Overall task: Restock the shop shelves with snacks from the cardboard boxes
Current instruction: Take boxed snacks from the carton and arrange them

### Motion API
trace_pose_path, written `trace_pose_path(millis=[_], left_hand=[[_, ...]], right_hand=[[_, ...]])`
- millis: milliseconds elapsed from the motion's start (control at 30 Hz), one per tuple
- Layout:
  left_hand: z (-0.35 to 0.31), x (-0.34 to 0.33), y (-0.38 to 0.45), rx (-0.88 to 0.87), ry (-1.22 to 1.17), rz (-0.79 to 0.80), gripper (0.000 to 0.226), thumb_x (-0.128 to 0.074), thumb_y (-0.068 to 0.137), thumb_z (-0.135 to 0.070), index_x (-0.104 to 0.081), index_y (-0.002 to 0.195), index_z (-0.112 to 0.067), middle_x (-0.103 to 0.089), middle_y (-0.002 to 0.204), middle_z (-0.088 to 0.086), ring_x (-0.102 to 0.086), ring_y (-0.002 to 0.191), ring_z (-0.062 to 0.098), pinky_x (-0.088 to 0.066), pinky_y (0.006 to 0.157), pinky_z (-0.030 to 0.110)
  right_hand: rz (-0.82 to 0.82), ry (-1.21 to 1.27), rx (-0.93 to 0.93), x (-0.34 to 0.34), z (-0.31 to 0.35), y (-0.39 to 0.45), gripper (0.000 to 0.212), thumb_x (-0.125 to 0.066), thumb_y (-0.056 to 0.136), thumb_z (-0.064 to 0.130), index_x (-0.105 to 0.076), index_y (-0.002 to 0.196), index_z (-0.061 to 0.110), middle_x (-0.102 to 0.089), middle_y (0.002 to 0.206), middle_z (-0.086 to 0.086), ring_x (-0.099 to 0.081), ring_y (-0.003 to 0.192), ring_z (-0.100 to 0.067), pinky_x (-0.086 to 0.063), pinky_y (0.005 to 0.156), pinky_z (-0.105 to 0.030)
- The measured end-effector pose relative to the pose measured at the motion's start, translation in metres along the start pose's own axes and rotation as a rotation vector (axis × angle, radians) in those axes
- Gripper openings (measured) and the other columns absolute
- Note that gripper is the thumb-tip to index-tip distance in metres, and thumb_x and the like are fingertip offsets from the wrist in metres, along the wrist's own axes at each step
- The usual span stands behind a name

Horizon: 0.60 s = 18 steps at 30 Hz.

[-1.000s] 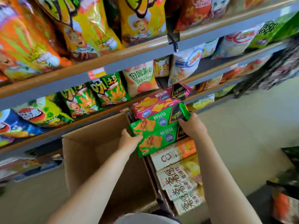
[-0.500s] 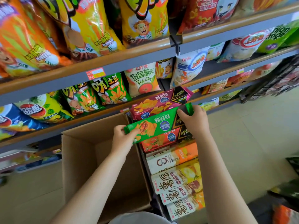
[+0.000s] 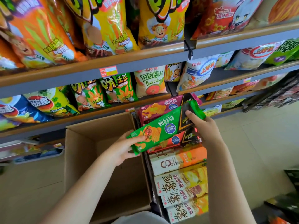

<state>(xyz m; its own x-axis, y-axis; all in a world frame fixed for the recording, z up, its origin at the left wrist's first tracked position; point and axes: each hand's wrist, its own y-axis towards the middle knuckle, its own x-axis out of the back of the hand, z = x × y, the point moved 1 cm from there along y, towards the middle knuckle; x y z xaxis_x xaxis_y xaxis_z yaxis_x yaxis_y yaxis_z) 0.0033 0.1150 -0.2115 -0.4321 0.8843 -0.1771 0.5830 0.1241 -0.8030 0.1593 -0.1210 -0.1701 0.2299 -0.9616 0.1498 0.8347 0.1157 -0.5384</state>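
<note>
A long green snack pack (image 3: 163, 128) is held at both ends, tilted up to the right, above a cardboard box. My left hand (image 3: 124, 147) grips its lower left end; my right hand (image 3: 205, 126) grips its black and green right end. Right under it lies a red-orange pack (image 3: 171, 141), and a maroon pack (image 3: 160, 109) lies behind it. These belong to a row of packs (image 3: 181, 183) standing in the right box. The left cardboard box (image 3: 80, 143) stands open, and no snacks show inside it.
Shelves (image 3: 113, 60) packed with chip bags rise in front of me, with a price tag (image 3: 108, 71) on the upper rail. Pale tiled floor (image 3: 258, 143) spreads to the right. Dark bags (image 3: 288, 199) lie at the lower right.
Both hands have lifted the green pack off the row and tilted it, uncovering the red-orange pack beneath. The view has moved closer to the shelves.
</note>
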Motion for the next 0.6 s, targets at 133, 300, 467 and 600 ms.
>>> trace_pose_path(millis=[133,300,467,600], left_hand=[[0.013,-0.005,-0.025,0.036,0.049,0.256,0.073,-0.082,0.067,-0.020,-0.054,0.134,-0.015,-0.070,0.122,0.012,-0.066,0.115,0.026,-0.048,0.104,0.049],[0.009,0.012,-0.042,0.036,0.166,0.284,0.061,-0.076,0.068,-0.019,-0.055,0.125,-0.020,-0.073,0.115,0.009,-0.070,0.107,0.023,-0.056,0.088,0.036],[-0.013,0.045,-0.067,-0.068,0.352,0.358,0.099,-0.091,0.049,-0.048,-0.049,0.135,-0.025,-0.072,0.119,0.007,-0.068,0.112,0.025,-0.048,0.104,0.042],[-0.026,0.082,-0.097,-0.222,0.163,0.335,0.088,-0.082,0.052,-0.035,-0.046,0.132,-0.042,-0.072,0.118,0.006,-0.070,0.106,0.031,-0.056,0.090,0.042]], right_hand=[[0.145,0.304,0.040,-0.021,0.004,-0.025,0.031,-0.072,0.090,0.027,-0.058,0.118,0.027,-0.071,0.099,-0.002,-0.069,0.084,-0.020,-0.055,0.077,-0.042],[0.134,0.449,0.073,-0.064,0.007,-0.048,0.073,-0.084,0.072,0.028,-0.046,0.134,0.027,-0.064,0.130,-0.009,-0.068,0.111,-0.031,-0.055,0.094,-0.054],[0.177,0.515,0.114,-0.113,0.025,-0.076,0.059,-0.076,0.079,0.014,-0.048,0.131,0.016,-0.068,0.120,-0.014,-0.070,0.102,-0.035,-0.056,0.088,-0.049],[0.218,0.514,0.113,-0.172,0.039,-0.105,0.049,-0.074,0.083,0.017,-0.053,0.127,0.017,-0.071,0.114,-0.013,-0.071,0.092,-0.027,-0.055,0.089,-0.047]])
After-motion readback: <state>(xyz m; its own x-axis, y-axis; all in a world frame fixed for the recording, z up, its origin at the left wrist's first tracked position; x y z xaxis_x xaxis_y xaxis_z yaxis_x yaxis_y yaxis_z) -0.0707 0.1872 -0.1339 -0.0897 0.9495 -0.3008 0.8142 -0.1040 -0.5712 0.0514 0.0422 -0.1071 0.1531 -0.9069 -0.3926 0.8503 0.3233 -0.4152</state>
